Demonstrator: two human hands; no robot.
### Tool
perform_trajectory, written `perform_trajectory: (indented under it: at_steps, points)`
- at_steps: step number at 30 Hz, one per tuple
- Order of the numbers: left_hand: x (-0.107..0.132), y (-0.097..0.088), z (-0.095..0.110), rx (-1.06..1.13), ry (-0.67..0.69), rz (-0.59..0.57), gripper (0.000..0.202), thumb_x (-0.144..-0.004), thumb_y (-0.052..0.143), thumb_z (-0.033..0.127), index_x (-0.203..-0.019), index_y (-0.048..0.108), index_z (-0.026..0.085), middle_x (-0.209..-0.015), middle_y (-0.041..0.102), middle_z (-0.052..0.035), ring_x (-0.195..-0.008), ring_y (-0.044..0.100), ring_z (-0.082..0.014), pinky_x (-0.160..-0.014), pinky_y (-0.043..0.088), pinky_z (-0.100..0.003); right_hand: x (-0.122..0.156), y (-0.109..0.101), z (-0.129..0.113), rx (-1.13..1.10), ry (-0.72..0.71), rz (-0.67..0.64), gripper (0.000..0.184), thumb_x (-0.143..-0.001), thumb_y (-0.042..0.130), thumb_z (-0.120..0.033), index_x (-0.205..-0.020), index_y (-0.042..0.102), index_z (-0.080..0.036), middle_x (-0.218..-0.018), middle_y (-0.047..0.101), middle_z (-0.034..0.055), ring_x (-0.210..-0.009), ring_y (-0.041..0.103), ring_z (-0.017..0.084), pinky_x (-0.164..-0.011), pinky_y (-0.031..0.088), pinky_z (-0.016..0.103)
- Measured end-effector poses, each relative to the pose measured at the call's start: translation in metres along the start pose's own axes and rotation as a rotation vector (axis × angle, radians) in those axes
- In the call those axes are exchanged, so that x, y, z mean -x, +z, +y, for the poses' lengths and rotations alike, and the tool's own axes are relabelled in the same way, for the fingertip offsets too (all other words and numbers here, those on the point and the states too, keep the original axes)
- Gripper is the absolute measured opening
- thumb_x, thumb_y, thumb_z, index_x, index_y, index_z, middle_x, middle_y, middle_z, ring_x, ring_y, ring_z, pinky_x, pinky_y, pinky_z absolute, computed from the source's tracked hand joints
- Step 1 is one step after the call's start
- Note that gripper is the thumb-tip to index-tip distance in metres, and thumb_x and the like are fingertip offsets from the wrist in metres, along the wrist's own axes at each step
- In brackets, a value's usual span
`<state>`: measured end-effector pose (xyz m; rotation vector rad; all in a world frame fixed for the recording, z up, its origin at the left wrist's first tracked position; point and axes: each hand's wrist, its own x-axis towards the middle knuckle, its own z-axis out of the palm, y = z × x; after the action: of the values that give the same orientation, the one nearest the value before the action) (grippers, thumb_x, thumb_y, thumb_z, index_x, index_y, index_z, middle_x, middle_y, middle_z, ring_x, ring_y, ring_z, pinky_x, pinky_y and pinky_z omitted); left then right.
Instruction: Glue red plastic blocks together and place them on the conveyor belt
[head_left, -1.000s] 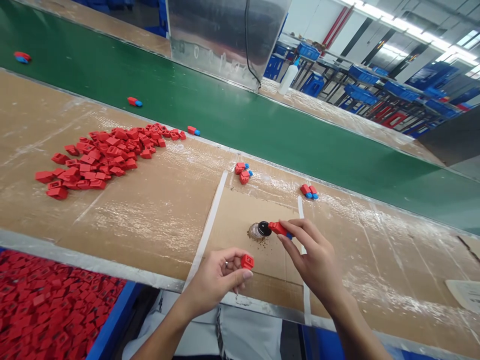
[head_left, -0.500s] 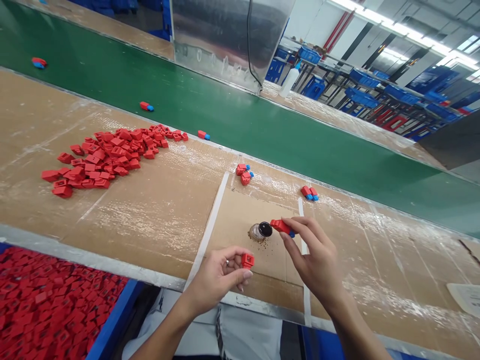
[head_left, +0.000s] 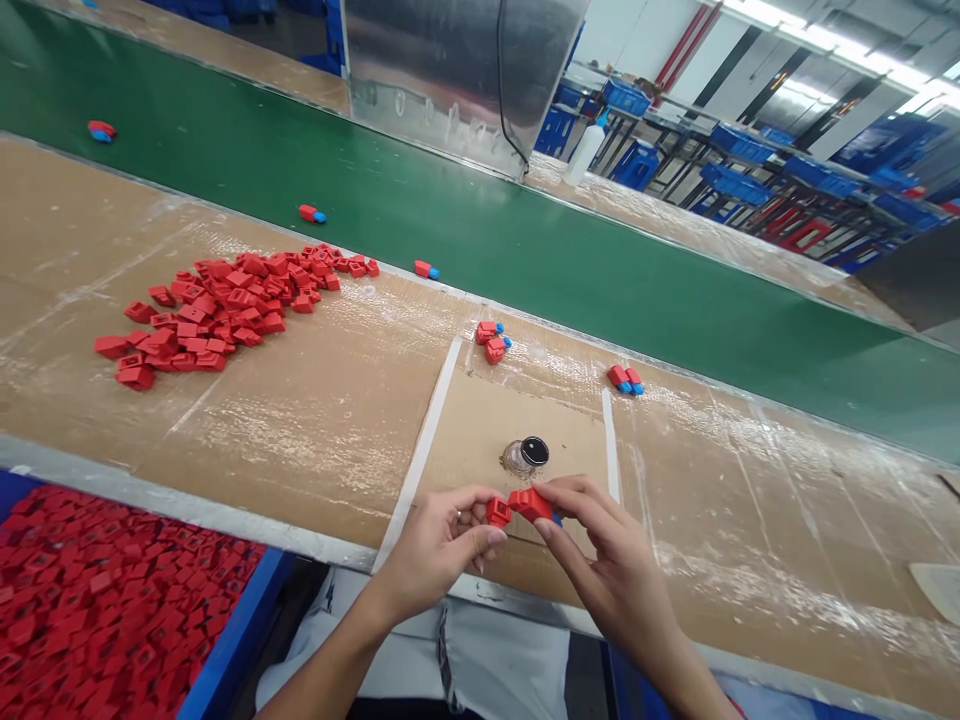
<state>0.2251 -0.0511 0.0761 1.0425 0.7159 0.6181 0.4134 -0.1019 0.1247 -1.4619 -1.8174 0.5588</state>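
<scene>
My left hand (head_left: 442,545) pinches a small red plastic cap (head_left: 496,513) between thumb and fingers. My right hand (head_left: 607,560) holds a red piece with a blue end (head_left: 534,505), its tip touching the red cap just above the near edge of the cardboard-covered bench (head_left: 315,420). A small clear jar with a black lid (head_left: 525,455) stands on the cardboard just beyond both hands.
A heap of red caps (head_left: 217,310) lies at the left of the bench. Red-and-blue pieces (head_left: 491,340) (head_left: 625,379) lie near the green conveyor belt (head_left: 525,250), which carries more of them (head_left: 312,213). A blue bin of red caps (head_left: 97,610) sits lower left.
My right hand has drawn back from the jar toward me, bringing its red-and-blue piece against the red cap in my left hand. Pieces on the belt have shifted right.
</scene>
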Motion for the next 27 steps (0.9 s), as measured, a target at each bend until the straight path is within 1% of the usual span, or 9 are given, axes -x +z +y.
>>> perform_trajectory:
  at_steps: [9,14,16,18,21,24,27]
  points:
    - [0.001,0.001,0.006,-0.014,-0.003,-0.028,0.023,-0.087,0.061,0.021,-0.109,0.068,0.017,-0.068,0.058,0.0021,-0.059,0.055,-0.009,-0.054,0.044,-0.018,0.002,0.007,0.003,-0.016,-0.016,-0.042,0.022,-0.097,0.054,-0.018,-0.117,0.06,-0.022,-0.103,0.059,0.0061,-0.093,0.059,0.018,-0.079,0.049,0.027]
    - [0.003,0.002,0.01,-0.037,0.001,-0.049,0.023,-0.088,0.058,0.02,-0.109,0.068,0.016,-0.069,0.058,0.0012,-0.06,0.054,-0.0098,-0.056,0.044,-0.019,0.003,0.007,0.003,-0.005,-0.03,-0.062,0.02,-0.097,0.054,-0.018,-0.115,0.06,-0.022,-0.102,0.057,0.0068,-0.092,0.059,0.019,-0.078,0.049,0.028]
    - [0.004,0.002,0.01,-0.057,0.0,-0.057,0.022,-0.088,0.056,0.019,-0.107,0.067,0.015,-0.068,0.058,0.0012,-0.059,0.054,-0.0098,-0.056,0.044,-0.02,0.003,0.006,0.003,0.007,-0.04,-0.088,0.018,-0.097,0.053,-0.017,-0.113,0.06,-0.022,-0.101,0.056,0.007,-0.091,0.058,0.019,-0.077,0.049,0.027]
    - [0.003,0.001,0.01,-0.092,0.006,-0.064,0.02,-0.089,0.055,0.018,-0.104,0.067,0.016,-0.068,0.056,0.0016,-0.059,0.053,-0.0097,-0.055,0.044,-0.02,0.004,0.006,0.002,0.012,-0.039,-0.123,0.018,-0.098,0.05,-0.016,-0.113,0.059,-0.021,-0.1,0.055,0.0072,-0.09,0.058,0.018,-0.074,0.048,0.026]
    - [0.003,0.001,0.009,-0.176,0.012,-0.076,0.015,-0.089,0.052,0.019,-0.094,0.065,0.016,-0.067,0.054,0.0021,-0.058,0.054,-0.0104,-0.054,0.043,-0.02,0.006,0.01,0.004,0.003,-0.015,-0.161,0.02,-0.1,0.045,-0.015,-0.113,0.058,-0.021,-0.102,0.054,0.0081,-0.091,0.057,0.018,-0.074,0.048,0.026]
    - [0.002,0.0,0.008,-0.251,0.004,-0.089,0.013,-0.09,0.049,0.02,-0.084,0.061,0.016,-0.064,0.055,0.0018,-0.057,0.054,-0.0114,-0.053,0.043,-0.021,0.01,0.016,0.006,-0.01,0.026,-0.169,0.022,-0.1,0.042,-0.015,-0.116,0.056,-0.022,-0.104,0.053,0.0083,-0.092,0.057,0.019,-0.075,0.047,0.026]
    - [0.002,-0.001,0.008,-0.293,-0.005,-0.114,0.015,-0.09,0.047,0.018,-0.079,0.057,0.018,-0.063,0.056,0.0018,-0.055,0.055,-0.0119,-0.053,0.044,-0.021,0.014,0.02,0.006,-0.012,0.04,-0.172,0.025,-0.101,0.039,-0.015,-0.119,0.054,-0.022,-0.104,0.053,0.008,-0.091,0.056,0.018,-0.077,0.046,0.026]
